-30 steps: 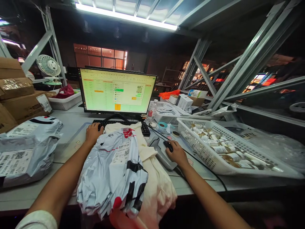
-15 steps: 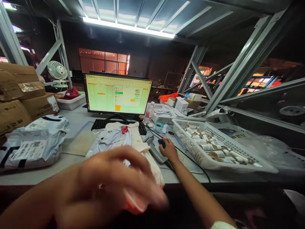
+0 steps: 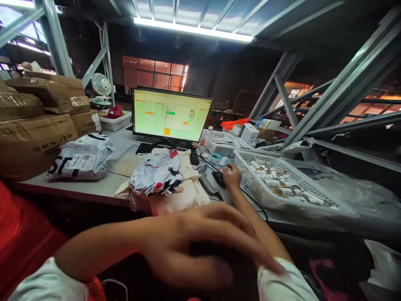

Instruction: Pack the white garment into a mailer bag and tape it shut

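Note:
My left hand (image 3: 200,246) sweeps across the foreground below the desk edge, blurred, fingers stretched out and holding nothing, its fingertips by my right white sleeve (image 3: 285,284). My right hand (image 3: 233,175) lies with curled fingers on the black mouse (image 3: 218,178), close to the white basket (image 3: 250,186) of small rolls. A crumpled grey mailer bag (image 3: 158,173) lies on a cream garment (image 3: 188,194) in front of the keyboard (image 3: 146,147) and the lit monitor (image 3: 171,115). A grey scanner (image 3: 207,184) lies left of the mouse.
A grey parcel (image 3: 82,156) and stacked cardboard boxes (image 3: 34,138) fill the desk's left end. A fan (image 3: 100,85) and a white bin (image 3: 115,122) stand behind them. A water bottle (image 3: 204,140), tape roll (image 3: 215,158) and slanted steel shelf struts (image 3: 338,96) are to the right.
The view has pulled back and left from the desk. My left hand left the keyboard, came toward me and now crosses to the right. My right hand stays at the mouse.

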`<state>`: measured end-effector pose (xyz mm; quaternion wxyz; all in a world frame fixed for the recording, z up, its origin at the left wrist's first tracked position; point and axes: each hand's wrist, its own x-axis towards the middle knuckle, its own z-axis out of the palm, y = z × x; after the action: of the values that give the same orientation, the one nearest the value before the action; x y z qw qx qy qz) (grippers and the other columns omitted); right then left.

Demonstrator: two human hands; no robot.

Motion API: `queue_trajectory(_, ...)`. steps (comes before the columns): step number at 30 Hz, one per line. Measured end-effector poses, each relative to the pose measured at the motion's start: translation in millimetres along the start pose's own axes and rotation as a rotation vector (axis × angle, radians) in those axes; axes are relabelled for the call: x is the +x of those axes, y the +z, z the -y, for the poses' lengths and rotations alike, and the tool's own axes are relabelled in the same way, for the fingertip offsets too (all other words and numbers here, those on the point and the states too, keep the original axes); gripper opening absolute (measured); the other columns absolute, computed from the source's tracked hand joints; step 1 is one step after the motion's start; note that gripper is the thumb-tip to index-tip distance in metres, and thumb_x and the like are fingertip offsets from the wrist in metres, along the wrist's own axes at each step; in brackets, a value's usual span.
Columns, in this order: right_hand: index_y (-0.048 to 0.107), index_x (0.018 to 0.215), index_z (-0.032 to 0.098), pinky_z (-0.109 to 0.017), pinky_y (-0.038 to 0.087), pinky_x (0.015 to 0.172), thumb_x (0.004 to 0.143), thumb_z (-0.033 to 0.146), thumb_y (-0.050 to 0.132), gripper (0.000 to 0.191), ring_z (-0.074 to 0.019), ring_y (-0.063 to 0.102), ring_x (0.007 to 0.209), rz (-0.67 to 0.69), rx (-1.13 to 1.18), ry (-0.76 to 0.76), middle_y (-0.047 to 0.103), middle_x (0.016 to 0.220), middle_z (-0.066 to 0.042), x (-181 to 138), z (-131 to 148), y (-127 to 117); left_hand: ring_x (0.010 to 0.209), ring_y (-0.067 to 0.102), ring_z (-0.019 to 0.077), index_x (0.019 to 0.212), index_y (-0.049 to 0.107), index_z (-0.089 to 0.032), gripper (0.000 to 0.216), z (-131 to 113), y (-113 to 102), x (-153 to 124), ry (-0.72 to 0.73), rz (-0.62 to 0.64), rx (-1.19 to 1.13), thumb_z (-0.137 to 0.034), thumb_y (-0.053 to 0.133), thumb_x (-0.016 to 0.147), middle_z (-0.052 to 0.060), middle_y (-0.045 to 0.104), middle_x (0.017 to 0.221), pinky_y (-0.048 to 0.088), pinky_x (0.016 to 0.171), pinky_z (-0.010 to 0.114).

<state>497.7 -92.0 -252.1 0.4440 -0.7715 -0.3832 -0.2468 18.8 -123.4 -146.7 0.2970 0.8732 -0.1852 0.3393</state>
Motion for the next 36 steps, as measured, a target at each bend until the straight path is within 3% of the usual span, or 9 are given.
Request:
queue_trajectory(3,0.067,0.108,0.013,-0.049,0.048,0.103,0.081,0.034,0.047,0.04,-0.0307,0.064,0.105,-0.137,0.028,0.015,0.072,0.112,-0.019,12.4,28.7,-4.9,0.118,0.064,0.0224,0.127,0.07,-0.019,0.035,35.1,56.4,47.4,-0.098,-0.024,0.082,-0.024,0.048,0.099,0.012,0.067,0.13,0.053,0.107,0.037)
queue_trajectory(7,0.066,0.11,0.014,-0.044,0.047,0.103,0.082,0.032,0.046,0.038,-0.0295,0.063,0.107,-0.248,0.02,0.012,0.072,0.112,-0.018,13.8,63.7,-8.3,0.119,0.058,0.0314,0.12,0.07,-0.011,0.036,66.9,123.8,86.1,-0.296,0.036,0.382,-0.035,0.051,0.1,0.015,0.067,0.125,0.05,0.106,0.048)
queue_trajectory(12,0.066,0.109,0.015,-0.043,0.047,0.1,0.085,0.028,0.046,0.034,-0.0308,0.062,0.106,-0.295,-0.079,0.003,0.071,0.109,-0.018,1.1,85.7,-19.2,0.11,0.06,0.0291,0.106,0.072,-0.011,0.039,48.9,147.1,90.9,-0.283,0.086,0.349,-0.043,0.05,0.102,0.015,0.07,0.112,0.05,0.099,0.044)
queue_trajectory(16,0.065,0.11,0.015,-0.045,0.046,0.1,0.085,0.026,0.046,0.033,-0.0321,0.06,0.108,-0.289,-0.119,0.002,0.07,0.112,-0.018,-3.1,91.5,-23.7,0.1,0.061,0.0244,0.093,0.073,-0.017,0.044,37.8,140.6,87.7,-0.158,0.155,0.186,-0.054,0.049,0.102,0.01,0.071,0.099,0.049,0.096,0.041)
queue_trajectory(22,0.065,0.11,0.014,-0.045,0.044,0.103,0.085,0.024,0.046,0.033,-0.0323,0.06,0.11,-0.259,-0.07,0.03,0.07,0.113,-0.019,-7.8,111.3,-18.7,0.113,0.057,0.0316,0.103,0.071,-0.015,0.043,54.9,133.4,84.3,-0.444,0.013,0.241,-0.054,0.053,0.099,0.016,0.069,0.113,0.048,0.098,0.048)
queue_trajectory(25,0.065,0.107,0.012,-0.047,0.044,0.105,0.083,0.022,0.047,0.032,-0.0332,0.06,0.112,-0.225,-0.039,0.071,0.07,0.115,-0.021,-3.2,124.4,-20.9,0.098,0.063,0.025,0.09,0.071,-0.017,0.039,44.3,127.8,63.4,-0.296,0.16,0.022,-0.053,0.056,0.099,0.011,0.073,0.098,0.049,0.094,0.041)
queue_trajectory(28,0.065,0.102,0.012,-0.047,0.046,0.105,0.08,0.021,0.049,0.029,-0.0321,0.063,0.111,-0.241,0.047,0.075,0.071,0.112,-0.02,5.4,141.5,-33.8,0.086,0.066,0.0186,0.088,0.071,-0.018,0.034,30.5,102.4,28.9,-0.158,0.23,-0.249,-0.047,0.058,0.099,0.008,0.075,0.09,0.05,0.091,0.035)
queue_trajectory(32,0.067,0.095,0.017,-0.043,0.055,0.092,0.086,0.025,0.051,0.02,-0.0264,0.069,0.094,-0.166,0.32,-0.143,0.074,0.099,-0.011,-13.1,186.6,-75.5,0.089,0.069,0.0179,0.096,0.072,-0.016,0.033,31.8,42.0,-30.9,-0.272,-0.055,-0.331,-0.042,0.053,0.103,0.009,0.076,0.095,0.053,0.083,0.029)
queue_trajectory(36,0.073,0.103,0.026,-0.042,0.058,0.088,0.094,0.025,0.062,0.014,-0.0247,0.072,0.093,0.224,0.678,-0.374,0.076,0.098,-0.006,-80.9,251.2,-141.6,0.105,0.069,0.0221,0.107,0.07,-0.02,0.02,50.2,-1.2,-85.0,-0.31,-0.398,0.183,-0.036,0.067,0.096,0.011,0.074,0.11,0.055,0.095,0.035)
